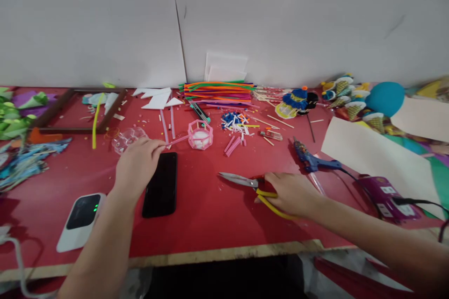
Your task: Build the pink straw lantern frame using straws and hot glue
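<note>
Between the thumb and fingers of my left hand [138, 163] is the end of a thin pink straw [179, 139]. Its far end points toward a small pink many-sided frame [200, 135] with a white base; I cannot tell if they touch. On the right, my right hand [289, 194] is wrapped round the handles of yellow-handled scissors [240, 179]. The scissor blades lie closed, low over the red table, pointing left. Short cut pink straw pieces [232, 145] lie between the frame and the scissors. Under my left hand sits a black phone [161, 187].
Behind are bundled coloured pipe cleaners [217, 91], a box cutter [199, 113] and small cut bits [234, 121]. To the right lie a blue glue gun [310, 156] and a purple power socket [387, 198] with cords. A white device [81, 219] rests at the left front.
</note>
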Demonstrator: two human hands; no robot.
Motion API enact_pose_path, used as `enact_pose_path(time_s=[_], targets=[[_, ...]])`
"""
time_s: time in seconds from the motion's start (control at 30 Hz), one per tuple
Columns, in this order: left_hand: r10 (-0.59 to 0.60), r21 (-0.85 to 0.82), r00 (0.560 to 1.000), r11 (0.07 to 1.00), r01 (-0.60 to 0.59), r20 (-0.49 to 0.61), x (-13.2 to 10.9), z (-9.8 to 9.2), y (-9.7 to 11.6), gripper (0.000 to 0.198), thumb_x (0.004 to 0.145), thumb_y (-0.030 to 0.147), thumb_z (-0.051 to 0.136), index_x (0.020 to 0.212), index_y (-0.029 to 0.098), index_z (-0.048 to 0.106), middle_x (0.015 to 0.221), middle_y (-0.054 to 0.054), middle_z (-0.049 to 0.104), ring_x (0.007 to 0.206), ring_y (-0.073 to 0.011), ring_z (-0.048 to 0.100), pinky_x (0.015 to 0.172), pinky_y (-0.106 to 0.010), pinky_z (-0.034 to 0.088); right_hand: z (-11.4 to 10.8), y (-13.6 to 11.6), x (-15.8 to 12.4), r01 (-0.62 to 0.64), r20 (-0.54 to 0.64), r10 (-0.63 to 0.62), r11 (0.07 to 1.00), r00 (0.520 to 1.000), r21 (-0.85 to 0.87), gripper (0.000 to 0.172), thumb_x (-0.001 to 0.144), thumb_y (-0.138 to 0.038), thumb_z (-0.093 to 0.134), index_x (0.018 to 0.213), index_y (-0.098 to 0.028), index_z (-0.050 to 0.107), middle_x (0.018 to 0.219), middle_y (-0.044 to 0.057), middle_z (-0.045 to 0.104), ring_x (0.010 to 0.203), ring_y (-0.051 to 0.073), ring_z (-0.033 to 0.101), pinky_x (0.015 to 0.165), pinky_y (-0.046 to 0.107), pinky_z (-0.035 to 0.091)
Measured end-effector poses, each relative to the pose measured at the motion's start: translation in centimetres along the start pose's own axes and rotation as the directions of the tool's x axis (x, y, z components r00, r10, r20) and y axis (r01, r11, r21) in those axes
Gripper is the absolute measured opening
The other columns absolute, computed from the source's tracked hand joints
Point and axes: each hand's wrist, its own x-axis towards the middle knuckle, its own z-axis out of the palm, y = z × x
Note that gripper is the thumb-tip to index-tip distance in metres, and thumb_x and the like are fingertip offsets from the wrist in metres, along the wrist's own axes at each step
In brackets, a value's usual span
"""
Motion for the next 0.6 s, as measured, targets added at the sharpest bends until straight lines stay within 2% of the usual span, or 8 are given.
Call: enact_pose_path(time_s=[0.07,0.13,0.23,0.37,0.43,0.5,0.57,0.6], targets=[[0.001,0.062,0.999,0.998,-0.003,0.037,-0.1,0.3,-0.1,0.033,0.095,0.025,0.041,0.104,0.02,0.072,0.102,-0.014,0.073,0.1,-0.0352,0.067,0.091,-0.048,0.051,-0.4,0.3,0.3,0.048,-0.023,-0.047,0.999,0.999,0.014,0.046,0.09,-0.056,0.057,0.108,-0.015,0.065,0.1,0.015,0.074,0.091,0.033,0.073,0.072,0.038,0.054],[0.003,0.102,1.0,0.995,-0.002,-0.016,-0.3,0.4,0.4,0.034,0.095,0.022,0.041,0.113,0.017,0.07,0.111,-0.016,0.071,0.109,-0.0361,0.065,0.099,-0.051,0.047,-0.6,0.7,0.6,0.117,-0.067,-0.114,0.992,0.991,0.042,0.04,0.091,-0.047,0.06,0.114,-0.016,0.065,0.109,0.015,0.072,0.098,0.032,0.072,0.079,0.04,0.055],[0.002,0.017,0.997,1.0,-0.001,-0.077,-0.2,0.4,2.4,0.04,0.095,0.03,0.051,0.13,0.013,0.059,0.126,-0.019,0.066,0.123,-0.0367,0.059,0.108,-0.053,0.042,-0.9,1.3,1.0,0.237,-0.134,-0.229,0.97,0.964,0.052,0.037,0.088,-0.032,0.064,0.123,-0.017,0.063,0.118,0.015,0.07,0.104,0.03,0.07,0.084,0.041,0.056],[-0.011,-0.224,0.998,0.974,0.023,0.054,1.4,1.1,5.3,0.082,0.081,0.044,0.074,0.146,0.011,0.038,0.15,-0.026,0.048,0.14,-0.0397,0.045,0.114,-0.055,0.037,-3.1,0.7,1.6,0.348,-0.246,-0.335,0.937,0.91,0.011,0.023,0.088,-0.02,0.059,0.109,-0.018,0.07,0.107,0.012,0.073,0.097,0.025,0.071,0.08,0.034,0.055],[-0.018,-0.348,0.999,0.937,0.035,0.051,2.7,2.1,6.2,0.104,0.07,0.044,0.083,0.152,0.013,0.026,0.157,-0.028,0.036,0.144,-0.0424,0.039,0.116,-0.058,0.033,-4.7,-0.3,2.2,0.348,-0.406,-0.302,0.937,0.863,0.043,0.022,0.095,-0.021,0.05,0.101,-0.019,0.071,0.098,0.01,0.075,0.091,0.022,0.071,0.078,0.031,0.054],[-0.026,-0.486,1.0,0.873,0.022,-0.002,3.7,3.4,6.8,0.125,0.059,0.042,0.09,0.155,0.013,0.016,0.16,-0.032,0.027,0.144,-0.0462,0.038,0.114,-0.061,0.034,-5.8,-1.5,2.9,0.367,-0.575,-0.22,0.918,0.788,0.153,0.026,0.099,-0.026,0.046,0.099,-0.021,0.071,0.096,0.007,0.076,0.089,0.02,0.071,0.078,0.029,0.053],[-0.054,-0.58,0.997,0.815,0.008,-0.062,4.3,4.6,7.2,0.133,0.051,0.037,0.095,0.154,0.014,0.014,0.158,-0.034,0.028,0.141,-0.0479,0.042,0.111,-0.062,0.038,-5.9,-2.7,3.8,0.389,-0.677,-0.112,0.88,0.728,0.273,0.027,0.099,-0.03,0.045,0.097,-0.023,0.072,0.096,0.006,0.077,0.087,0.019,0.071,0.079,0.029,0.053],[-0.058,-0.586,0.995,0.81,-0.001,-0.082,4.4,5.1,7.4,0.131,0.052,0.036,0.094,0.154,0.015,0.014,0.157,-0.034,0.031,0.14,-0.0476,0.043,0.109,-0.063,0.04,-5.5,-3.2,4.4,0.392,-0.701,-0.058,0.861,0.711,0.326,0.027,0.098,-0.031,0.046,0.096,-0.022,0.072,0.096,0.006,0.077,0.087,0.02,0.071,0.079,0.03,0.053]])
